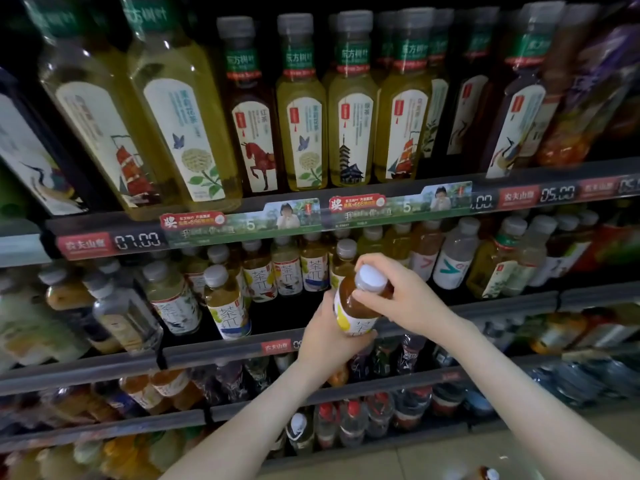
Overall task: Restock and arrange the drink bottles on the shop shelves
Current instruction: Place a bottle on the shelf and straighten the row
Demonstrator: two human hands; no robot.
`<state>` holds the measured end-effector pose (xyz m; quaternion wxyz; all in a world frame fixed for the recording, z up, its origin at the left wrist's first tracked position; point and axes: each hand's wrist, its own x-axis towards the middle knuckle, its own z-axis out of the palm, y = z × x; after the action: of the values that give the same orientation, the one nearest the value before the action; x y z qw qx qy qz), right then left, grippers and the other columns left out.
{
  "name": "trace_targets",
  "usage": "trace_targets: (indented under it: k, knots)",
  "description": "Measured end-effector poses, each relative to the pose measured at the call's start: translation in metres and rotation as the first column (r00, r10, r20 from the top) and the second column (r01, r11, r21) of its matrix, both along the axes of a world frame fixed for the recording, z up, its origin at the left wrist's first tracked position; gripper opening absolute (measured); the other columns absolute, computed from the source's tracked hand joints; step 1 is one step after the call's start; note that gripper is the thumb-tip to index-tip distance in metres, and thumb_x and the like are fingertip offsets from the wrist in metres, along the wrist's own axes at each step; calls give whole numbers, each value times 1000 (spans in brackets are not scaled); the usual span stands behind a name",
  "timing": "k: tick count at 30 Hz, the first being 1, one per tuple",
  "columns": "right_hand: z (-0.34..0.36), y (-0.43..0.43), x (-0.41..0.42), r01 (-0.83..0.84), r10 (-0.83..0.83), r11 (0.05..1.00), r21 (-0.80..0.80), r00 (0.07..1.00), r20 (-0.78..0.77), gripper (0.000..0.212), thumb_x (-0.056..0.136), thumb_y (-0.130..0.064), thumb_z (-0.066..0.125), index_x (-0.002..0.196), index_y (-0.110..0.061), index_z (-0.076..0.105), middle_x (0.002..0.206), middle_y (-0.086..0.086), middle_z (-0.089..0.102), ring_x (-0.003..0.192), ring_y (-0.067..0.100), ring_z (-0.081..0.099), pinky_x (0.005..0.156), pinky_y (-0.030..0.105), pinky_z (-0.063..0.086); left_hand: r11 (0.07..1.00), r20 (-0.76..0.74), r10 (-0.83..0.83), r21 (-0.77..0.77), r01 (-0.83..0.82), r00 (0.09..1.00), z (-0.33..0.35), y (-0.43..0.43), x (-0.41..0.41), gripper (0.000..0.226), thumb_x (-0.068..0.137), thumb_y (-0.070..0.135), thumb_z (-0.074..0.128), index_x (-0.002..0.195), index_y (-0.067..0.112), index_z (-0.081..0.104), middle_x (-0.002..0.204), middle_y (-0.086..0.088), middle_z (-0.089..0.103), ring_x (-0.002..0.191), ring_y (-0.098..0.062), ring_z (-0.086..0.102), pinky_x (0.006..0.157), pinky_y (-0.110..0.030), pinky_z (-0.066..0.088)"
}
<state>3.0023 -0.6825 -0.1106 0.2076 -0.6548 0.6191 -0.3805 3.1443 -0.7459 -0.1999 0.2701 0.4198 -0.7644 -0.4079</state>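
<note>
I hold a small amber tea bottle point(356, 303) with a grey-white cap and a white label in front of the middle shelf point(214, 351). My left hand point(327, 337) grips its lower body from below and the left. Around its neck, just under the cap, curl the fingers of my right hand point(401, 296). The bottle tilts a little to the right. Behind it stands a row of similar small tea bottles point(287, 271), with a dark gap in the row behind and to the left of the held bottle.
The upper shelf point(311, 216) carries tall tea bottles point(349, 109) with green neck bands above a price rail. Clear bottles point(453, 258) stand to the right on the middle shelf. Lower shelves hold several more drinks point(349, 420). A bottle cap point(490, 474) shows at the bottom edge.
</note>
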Motion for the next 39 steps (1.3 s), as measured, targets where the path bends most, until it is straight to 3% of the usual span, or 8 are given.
trace_targets:
  k: [5,9,13,17,21,24,31,39]
  knots:
    - [-18,-29,-7,-7,-26,993,121,962,273,19,94,-27,58,111,-35,55,95,11,59,60,10,56,56,28,51,988,94,111,100,-121,989,-8,2,30,67,63,47,80,116,30,43,100,15,62,89,0,60,70,-19,53]
    - [-50,-65,-31,246,-248,952,180,969,-10,64,93,-25,60,148,-28,27,127,9,53,103,15,59,84,29,51,938,60,200,278,-209,978,-12,0,55,67,67,43,81,120,29,44,105,14,61,90,0,58,64,-8,43]
    - [-56,-90,-37,193,-112,921,340,964,-242,77,97,-37,51,150,-41,-3,153,11,32,118,31,54,91,40,50,894,41,265,362,-262,963,-13,-8,73,69,61,50,81,120,30,49,109,12,65,97,-5,61,80,-23,48]
    - [-50,-109,-26,176,-102,911,372,972,-210,66,100,-31,47,151,-40,6,157,5,23,125,30,49,81,32,47,891,15,264,379,-250,964,-5,-10,85,66,53,59,77,111,36,56,106,14,68,98,-6,64,91,-33,51]
    - [-47,-121,-30,162,-115,939,304,979,-166,63,94,-31,58,147,-32,25,151,1,34,131,24,42,96,35,42,878,-7,294,396,-267,956,1,-6,92,62,53,57,77,108,38,56,104,15,68,98,-8,64,93,-36,51]
    - [-49,-123,-31,148,-97,959,240,972,-212,50,93,-34,59,136,-22,35,137,5,47,117,25,51,81,31,39,867,21,319,398,-301,947,-1,-4,97,68,51,60,76,111,37,55,106,16,67,98,-8,64,92,-36,51]
    - [-55,-121,-40,202,-102,942,267,933,-344,52,101,-32,42,149,-33,22,144,7,45,115,29,55,88,40,50,854,-37,276,469,-227,961,-3,6,99,55,56,50,78,105,31,60,100,10,71,95,-10,67,94,-42,52]
    - [-56,-131,-27,195,-151,928,317,976,-158,52,101,-30,42,149,-34,23,149,6,40,120,32,51,93,41,45,819,-163,169,572,-46,972,4,22,95,69,59,46,77,120,21,56,112,0,70,102,-20,67,95,-46,50]
